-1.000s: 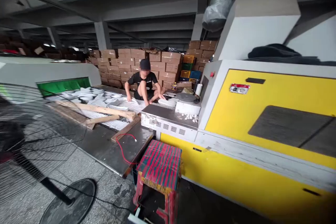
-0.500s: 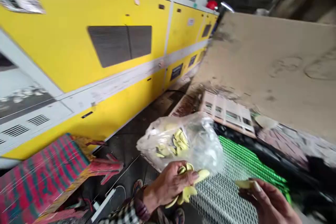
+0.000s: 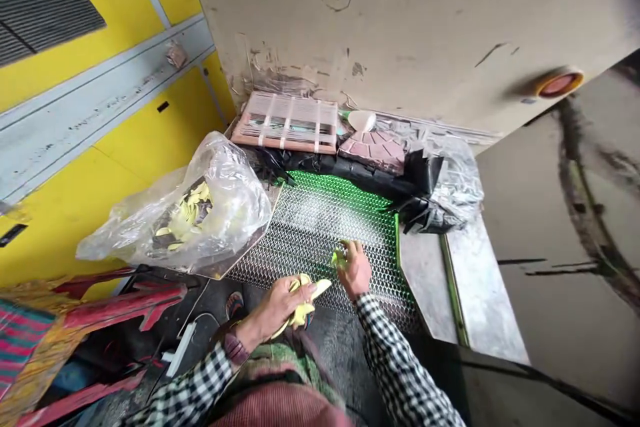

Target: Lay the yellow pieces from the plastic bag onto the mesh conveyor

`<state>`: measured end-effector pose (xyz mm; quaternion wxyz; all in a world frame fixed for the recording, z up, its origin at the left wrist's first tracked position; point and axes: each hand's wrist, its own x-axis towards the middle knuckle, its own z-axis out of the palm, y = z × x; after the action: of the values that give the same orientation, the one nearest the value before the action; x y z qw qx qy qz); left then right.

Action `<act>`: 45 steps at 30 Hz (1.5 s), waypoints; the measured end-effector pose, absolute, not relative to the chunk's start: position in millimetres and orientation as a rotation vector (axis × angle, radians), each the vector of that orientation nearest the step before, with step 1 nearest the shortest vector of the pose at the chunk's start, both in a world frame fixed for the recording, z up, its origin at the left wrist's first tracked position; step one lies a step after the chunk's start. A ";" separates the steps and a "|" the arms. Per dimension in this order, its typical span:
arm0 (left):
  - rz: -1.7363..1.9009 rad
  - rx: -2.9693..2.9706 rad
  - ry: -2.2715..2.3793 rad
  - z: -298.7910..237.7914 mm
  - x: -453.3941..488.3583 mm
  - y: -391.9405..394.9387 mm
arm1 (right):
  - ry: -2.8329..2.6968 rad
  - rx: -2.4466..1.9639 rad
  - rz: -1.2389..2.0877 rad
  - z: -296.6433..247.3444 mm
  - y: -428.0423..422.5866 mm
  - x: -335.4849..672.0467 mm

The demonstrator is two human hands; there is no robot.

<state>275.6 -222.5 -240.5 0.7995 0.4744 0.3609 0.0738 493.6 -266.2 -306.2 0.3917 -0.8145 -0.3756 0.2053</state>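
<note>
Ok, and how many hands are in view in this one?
2: the left hand, holding a bunch of yellow pieces in front of the body, and the right hand, over the metal mesh. No other hand shows.

You face a metal mesh belt (image 3: 310, 233) between a left side panel (image 3: 226, 262) and a pale right side panel (image 3: 425, 263); the left one carries a clear plastic bag (image 3: 237, 190) containing yellow pieces (image 3: 193, 205).

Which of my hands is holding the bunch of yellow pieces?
Your left hand: several yellow pieces stick out from its grip. The right hand, over the mesh, shows no such bunch.
</note>
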 end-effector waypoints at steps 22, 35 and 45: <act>-0.072 1.288 0.681 -282.9 262.1 -143.6 | -1.100 -1.905 0.905 -276.2 -256.8 445.3; 0.047 0.925 0.828 -307.3 273.4 -129.0 | -1.375 -2.207 0.014 -335.2 -271.0 468.2; 0.304 0.750 1.063 -299.1 285.4 -165.4 | -1.980 -1.995 0.157 -349.3 -262.4 448.3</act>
<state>285.4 -165.4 -299.1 0.7852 0.3477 0.4926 0.1408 448.3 -262.4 -349.3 0.1625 -0.6992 -0.6940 0.0550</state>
